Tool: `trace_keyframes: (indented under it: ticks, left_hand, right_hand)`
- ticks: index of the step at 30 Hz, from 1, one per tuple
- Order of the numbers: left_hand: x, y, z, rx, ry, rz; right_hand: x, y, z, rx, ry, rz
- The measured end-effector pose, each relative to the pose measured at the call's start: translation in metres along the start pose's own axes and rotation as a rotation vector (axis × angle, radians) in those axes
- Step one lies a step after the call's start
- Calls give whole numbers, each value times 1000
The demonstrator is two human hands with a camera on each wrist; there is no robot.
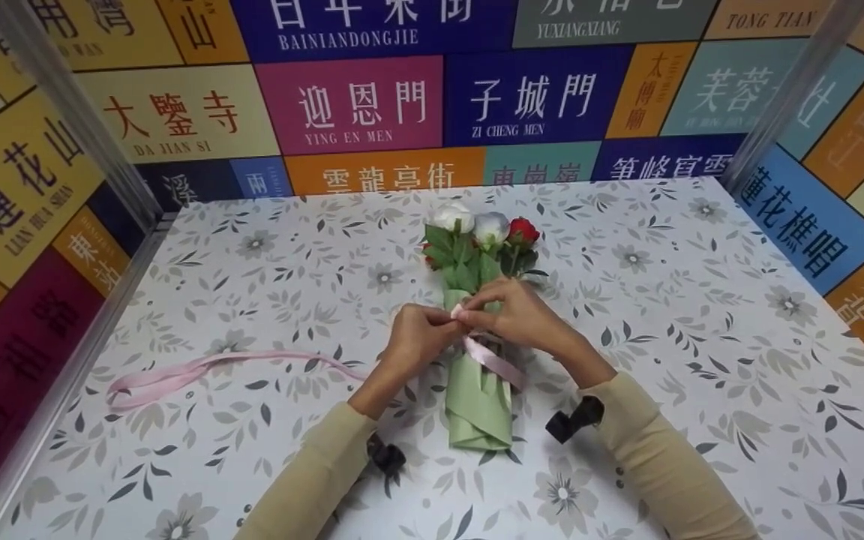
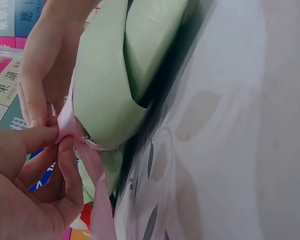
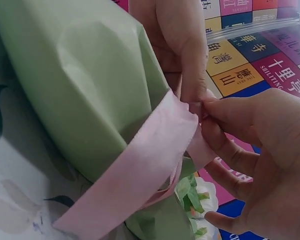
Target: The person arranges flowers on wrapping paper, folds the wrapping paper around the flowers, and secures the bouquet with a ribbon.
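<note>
A bouquet of white and red flowers, wrapped in green paper, lies on the table with its blooms pointing away from me. Around the wrap runs a pink ribbon, crossed at the upper part of the paper. My left hand pinches the ribbon at the crossing between thumb and forefinger. Right beside it, my right hand pinches the ribbon at the same spot, fingertips nearly touching the left ones. In the right wrist view the ribbon slants across the paper, and the right hand's other fingers are spread loosely.
A long loose tail of pink ribbon trails over the left side of the floral-patterned table and passes behind the left forearm. Panels with printed signs stand at the back and both sides. Black wrist cameras sit at both cuffs.
</note>
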State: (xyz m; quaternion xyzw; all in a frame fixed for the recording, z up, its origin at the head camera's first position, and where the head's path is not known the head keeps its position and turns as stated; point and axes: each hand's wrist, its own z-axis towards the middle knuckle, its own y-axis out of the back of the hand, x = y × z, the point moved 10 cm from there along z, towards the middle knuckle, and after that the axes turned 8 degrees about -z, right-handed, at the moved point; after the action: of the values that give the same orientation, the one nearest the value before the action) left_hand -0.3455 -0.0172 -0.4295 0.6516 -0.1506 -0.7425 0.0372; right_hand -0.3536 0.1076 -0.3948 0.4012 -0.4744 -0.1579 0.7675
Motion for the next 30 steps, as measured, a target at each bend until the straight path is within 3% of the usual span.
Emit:
trace_keyframes:
  ticks: [6,8,10,13,15,20,26,30]
  left_hand:
    - [0,-1,-1,-3,1,-11]
    - [1,-2,-1,0,2,-15]
    - [1,-2,-1,2,2,-17]
    - [2,-2,-1,2,-1,-15]
    - [2,-2,-1,1,-5,-14]
    - [6,-2,-1,-13,18,-63]
    - [16,2,0,-64,90,-182]
    - [16,3,0,-73,92,-182]
  right_hand:
    - [4,18,-9,14,-110,-103]
    - [6,19,-15,88,-155,-143]
    - [7,12,-22,220,-179,-193]
    - [13,-8,-32,433,-127,-269]
    - [18,-18,-35,515,-54,-283]
    - [26,-24,-41,602,82,-254]
    - [13,-23,-55,746,45,-271]
    - [11,-18,-50,709,20,-288]
